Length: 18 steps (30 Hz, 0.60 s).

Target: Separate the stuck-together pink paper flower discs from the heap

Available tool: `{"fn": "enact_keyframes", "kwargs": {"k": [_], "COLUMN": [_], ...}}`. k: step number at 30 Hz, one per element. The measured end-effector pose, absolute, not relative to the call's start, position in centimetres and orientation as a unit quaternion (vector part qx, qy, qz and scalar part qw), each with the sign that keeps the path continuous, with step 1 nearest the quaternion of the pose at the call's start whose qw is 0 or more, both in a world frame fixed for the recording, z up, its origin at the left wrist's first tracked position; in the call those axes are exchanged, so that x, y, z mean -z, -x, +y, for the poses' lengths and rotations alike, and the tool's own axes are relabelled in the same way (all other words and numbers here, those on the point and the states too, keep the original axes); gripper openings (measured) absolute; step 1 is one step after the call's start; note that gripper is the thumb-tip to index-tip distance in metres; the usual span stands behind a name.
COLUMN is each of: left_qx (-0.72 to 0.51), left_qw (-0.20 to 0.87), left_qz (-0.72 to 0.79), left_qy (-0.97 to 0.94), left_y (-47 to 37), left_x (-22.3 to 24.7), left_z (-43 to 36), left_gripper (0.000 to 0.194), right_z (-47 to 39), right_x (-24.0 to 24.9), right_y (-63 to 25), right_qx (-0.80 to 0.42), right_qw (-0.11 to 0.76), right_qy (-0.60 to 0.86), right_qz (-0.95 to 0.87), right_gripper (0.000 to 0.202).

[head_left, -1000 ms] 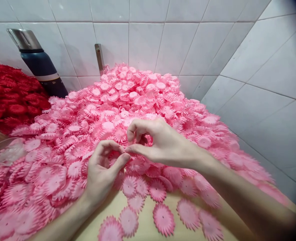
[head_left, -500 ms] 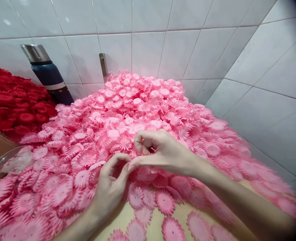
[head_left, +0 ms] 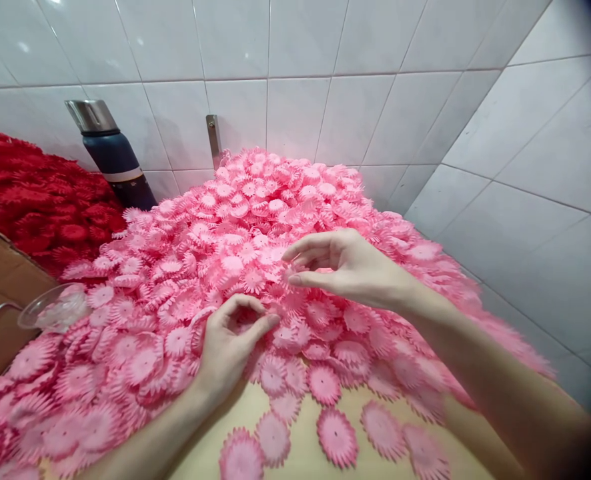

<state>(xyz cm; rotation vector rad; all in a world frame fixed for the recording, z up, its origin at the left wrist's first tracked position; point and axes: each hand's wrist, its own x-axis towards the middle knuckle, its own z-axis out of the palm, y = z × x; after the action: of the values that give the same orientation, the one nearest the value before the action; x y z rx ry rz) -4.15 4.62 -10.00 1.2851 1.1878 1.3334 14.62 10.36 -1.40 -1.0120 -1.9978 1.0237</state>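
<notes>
A big heap of pink scalloped fabric discs (head_left: pixel 240 207), many with a small hole in the middle, lies in front of me. Over the heap's near side, my left hand (head_left: pixel 233 343) has its thumb and forefinger tips pinched together. Whatever sits between those tips is too small to make out. Higher and to the right hovers my right hand (head_left: pixel 348 267), its thumb apart from its slightly bent fingers, with nothing visible in its grasp. Below the hands, a pink disc (head_left: pixel 336 437) with a dark centre hole lies flat on the pale tabletop (head_left: pixel 303 460) among several others.
A dark blue bottle (head_left: pixel 115 160) with a steel cap leans at the back left, beside a pile of red discs (head_left: pixel 40 200). On the left are a cardboard box (head_left: pixel 10 280) and a clear plastic dish (head_left: pixel 35 317) of small translucent pieces. White tiled walls (head_left: pixel 295 40) rise behind and right.
My hands were together with fingertips touching. The right hand has moved up and right, and its fingers have opened. The left hand stays pinched near its place; the view has shifted slightly.
</notes>
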Motion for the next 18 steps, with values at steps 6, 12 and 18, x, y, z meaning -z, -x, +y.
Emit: {"fn": "enact_keyframes", "kwargs": {"k": [6, 12, 18], "left_qx": [-0.534, -0.527, -0.536], "left_qw": [0.455, 0.451, 0.482], "left_qz": [0.485, 0.452, 0.399], "left_qy": [-0.522, -0.561, -0.567], "left_y": [4.4, 4.6, 4.4], "left_x": [10.5, 9.9, 9.9], "left_z": [4.7, 4.5, 4.2], "left_gripper": [0.024, 0.008, 0.008], "right_z": [10.1, 10.2, 9.7], "right_x": [1.8, 2.8, 3.3], "right_y": [-14.4, -13.7, -13.0], "right_qx": [-0.330, -0.325, -0.312], "right_qw": [0.329, 0.351, 0.268], "right_qy": [0.416, 0.399, 0.339], "right_qz": [-0.781, -0.782, -0.846], "right_gripper": [0.017, 0.026, 0.033]}}
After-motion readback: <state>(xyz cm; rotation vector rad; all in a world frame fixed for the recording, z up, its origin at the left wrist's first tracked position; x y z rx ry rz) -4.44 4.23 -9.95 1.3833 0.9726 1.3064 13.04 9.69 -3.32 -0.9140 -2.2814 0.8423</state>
